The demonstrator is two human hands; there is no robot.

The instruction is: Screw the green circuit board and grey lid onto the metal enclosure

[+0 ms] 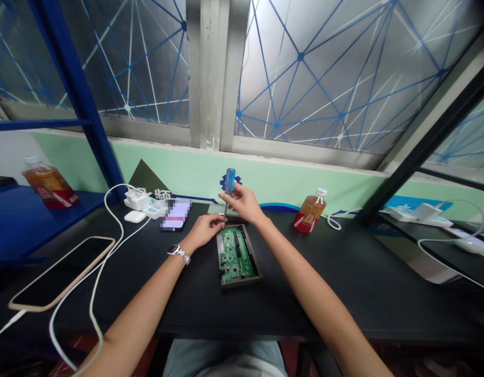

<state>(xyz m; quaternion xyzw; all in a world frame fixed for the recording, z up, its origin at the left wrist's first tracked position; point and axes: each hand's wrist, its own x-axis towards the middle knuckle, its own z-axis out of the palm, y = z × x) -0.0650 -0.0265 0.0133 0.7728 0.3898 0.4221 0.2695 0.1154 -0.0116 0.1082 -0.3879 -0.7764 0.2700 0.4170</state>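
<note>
A green circuit board (237, 254) lies in a shallow grey metal case (242, 284) on the black desk. My right hand (245, 203) grips a screwdriver (230, 180) by its clear blue handle. Its shaft points nearly straight down, with the tip at the board's far left corner. Beside that tip, my left hand (206, 230) has thumb and fingers pinched together. What they hold, if anything, is too small to make out. Behind the case lies a flat grey piece (215, 209), partly hidden by my hands.
A phone (63, 273) and white cables (95, 285) lie at left. White chargers (142, 203) and a second phone (176, 214) sit near the wall. An orange drink bottle (309, 212) stands right of the case. Another bottle (48, 183) stands on the blue shelf (95, 201).
</note>
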